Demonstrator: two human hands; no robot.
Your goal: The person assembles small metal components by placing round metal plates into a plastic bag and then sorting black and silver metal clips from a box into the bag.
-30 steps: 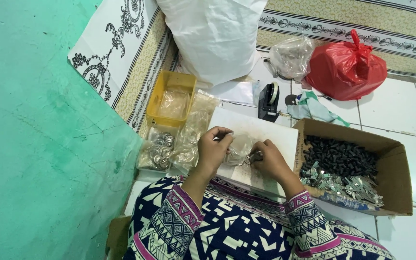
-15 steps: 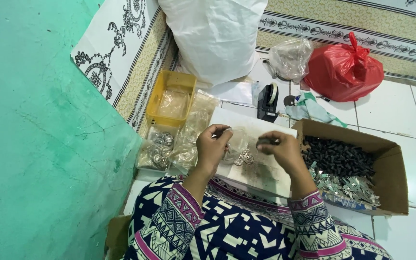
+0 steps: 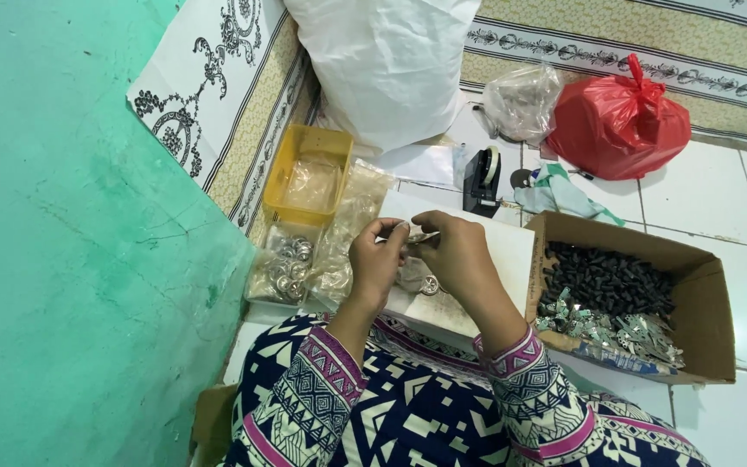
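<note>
Left hand [image 3: 377, 259] and right hand [image 3: 458, 256] are meeting above the white board [image 3: 512, 251], fingers pinching shut on a small silvery metal piece [image 3: 422, 236]: seemingly light, stiff and slippery, best held by its edges. More pieces are lying in the cardboard box [image 3: 693, 259].

Bright, even light; sharp w/ soft shadows

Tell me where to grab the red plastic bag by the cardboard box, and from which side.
Take the red plastic bag by its knotted top, coming from above. The knot stands up clear of the bulging body, and no neighbour crowds it from overhead.
</note>
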